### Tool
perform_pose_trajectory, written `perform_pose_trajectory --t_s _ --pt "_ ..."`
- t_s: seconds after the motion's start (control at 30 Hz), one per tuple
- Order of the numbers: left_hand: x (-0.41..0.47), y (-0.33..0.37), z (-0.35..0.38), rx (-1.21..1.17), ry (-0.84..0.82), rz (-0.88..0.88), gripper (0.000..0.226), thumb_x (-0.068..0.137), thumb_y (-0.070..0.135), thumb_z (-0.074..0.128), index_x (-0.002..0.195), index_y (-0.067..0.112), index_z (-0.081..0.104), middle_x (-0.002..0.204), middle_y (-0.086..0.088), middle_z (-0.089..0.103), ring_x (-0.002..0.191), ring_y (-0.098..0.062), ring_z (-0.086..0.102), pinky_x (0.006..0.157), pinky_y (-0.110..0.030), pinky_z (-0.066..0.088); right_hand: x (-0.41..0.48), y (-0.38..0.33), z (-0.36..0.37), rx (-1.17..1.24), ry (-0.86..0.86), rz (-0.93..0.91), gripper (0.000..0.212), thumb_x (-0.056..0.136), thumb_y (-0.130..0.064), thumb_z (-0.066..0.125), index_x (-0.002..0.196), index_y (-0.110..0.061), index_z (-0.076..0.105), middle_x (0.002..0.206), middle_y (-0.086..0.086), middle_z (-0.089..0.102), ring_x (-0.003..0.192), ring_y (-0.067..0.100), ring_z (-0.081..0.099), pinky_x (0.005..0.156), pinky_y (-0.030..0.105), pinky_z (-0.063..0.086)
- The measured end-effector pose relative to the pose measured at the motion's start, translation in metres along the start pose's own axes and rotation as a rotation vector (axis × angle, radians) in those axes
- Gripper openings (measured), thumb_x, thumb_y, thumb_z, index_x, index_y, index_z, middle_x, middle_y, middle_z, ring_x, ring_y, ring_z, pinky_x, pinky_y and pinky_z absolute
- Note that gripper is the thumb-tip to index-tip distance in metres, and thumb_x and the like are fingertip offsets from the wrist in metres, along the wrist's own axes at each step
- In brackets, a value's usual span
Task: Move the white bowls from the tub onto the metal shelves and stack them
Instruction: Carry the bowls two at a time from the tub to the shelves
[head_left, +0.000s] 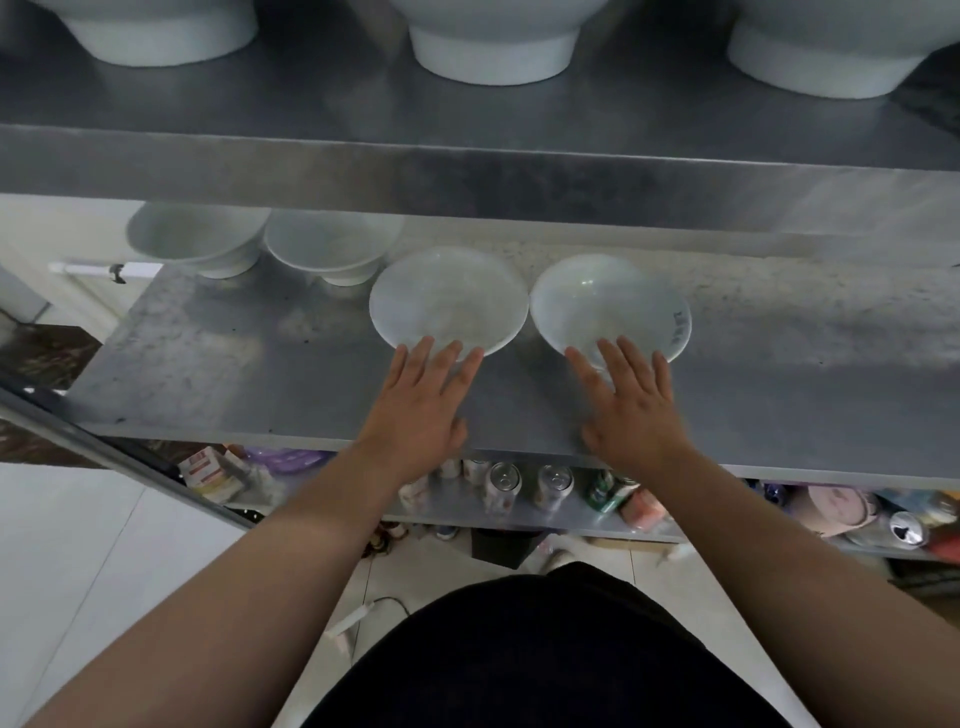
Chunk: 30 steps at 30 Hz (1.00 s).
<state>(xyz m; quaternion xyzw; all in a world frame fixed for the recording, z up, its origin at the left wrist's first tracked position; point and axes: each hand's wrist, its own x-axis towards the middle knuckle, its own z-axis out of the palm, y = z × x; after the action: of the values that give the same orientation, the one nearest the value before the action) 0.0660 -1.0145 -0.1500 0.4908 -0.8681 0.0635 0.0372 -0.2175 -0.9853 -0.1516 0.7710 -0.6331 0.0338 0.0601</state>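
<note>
I'm facing the metal shelves (467, 171) and working on the middle shelf (234, 374). The top shelf (311, 104) is carrying three large footed bowls (493, 47). The tub isn't showing in this view. Two white bowls are sitting upright on the middle shelf, side by side with rims almost meeting and neither stacked: the left bowl (447, 296) and the right bowl (608, 301). Two back bowls (192, 239) are standing further in on the left, under the top shelf. Cans (524, 486) are crowding the bottom level.

My left hand (415, 410) is lying flat and wide, gripping nothing, with straight fingers (447, 358) touching the near rim of the left bowl. My right hand (634, 410) is doing the same at the right bowl, also wide and holding nothing.

I'm reading this as setting the pair down or sliding it back, with the stacking not yet done. To do it well I'm keeping the pressure low and even on both rims, so the bowls slide instead of tipping. I'm keeping them from knocking each other, then lifting one by its rim and lowering it centred into the other, gently
</note>
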Motion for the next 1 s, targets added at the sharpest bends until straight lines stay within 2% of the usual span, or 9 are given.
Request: perform_pose_trajectory --t_s 0.23,0.5,0.8,1.0 --pt "0.057 -0.013 0.002 -0.001 -0.048 -0.013 0.089 0.087 0.044 0.052 0.156 0.022 0.001 0.162 -0.008 0.013 0.148 -0.039 0.008 0.12 -0.054 0.003 0.042 0.022 0.002 0.047 0.023 0.006 0.091 0.082 -0.039 0.063 0.154 -0.036 0.008 0.16 0.012 0.016 0.149 0.033 0.005 0.117 0.054 -0.003" --pt "0.099 -0.018 0.002 0.002 -0.066 -0.009 0.092 0.085 0.045 0.054 0.156 0.025 -0.001 0.162 -0.008 0.013 0.147 -0.038 0.01 0.12 -0.055 0.006 0.074 0.038 0.005 0.055 0.003 0.024 0.084 0.088 -0.044 0.053 0.155 -0.035 0.002 0.162 0.011 0.01 0.15 0.03 -0.002 0.119 0.055 -0.003" --pt "0.127 -0.02 0.001 0.022 -0.099 -0.033 0.093 0.083 0.044 0.055 0.156 0.027 0.001 0.16 -0.006 0.018 0.145 -0.036 0.019 0.118 -0.053 0.013 0.082 0.05 0.006 0.024 -0.001 -0.013 0.086 0.088 -0.049 0.052 0.154 -0.038 -0.003 0.163 0.007 0.007 0.151 0.026 -0.002 0.119 0.05 -0.003" --pt "0.132 -0.022 0.004 0.032 -0.101 -0.037 0.094 0.082 0.044 0.056 0.156 0.027 -0.001 0.16 -0.005 0.017 0.144 -0.036 0.019 0.118 -0.054 0.013 0.102 0.048 0.004 0.018 -0.08 0.028 0.091 0.088 -0.049 0.054 0.153 -0.038 -0.008 0.163 0.007 0.003 0.15 0.024 -0.006 0.119 0.049 -0.004"
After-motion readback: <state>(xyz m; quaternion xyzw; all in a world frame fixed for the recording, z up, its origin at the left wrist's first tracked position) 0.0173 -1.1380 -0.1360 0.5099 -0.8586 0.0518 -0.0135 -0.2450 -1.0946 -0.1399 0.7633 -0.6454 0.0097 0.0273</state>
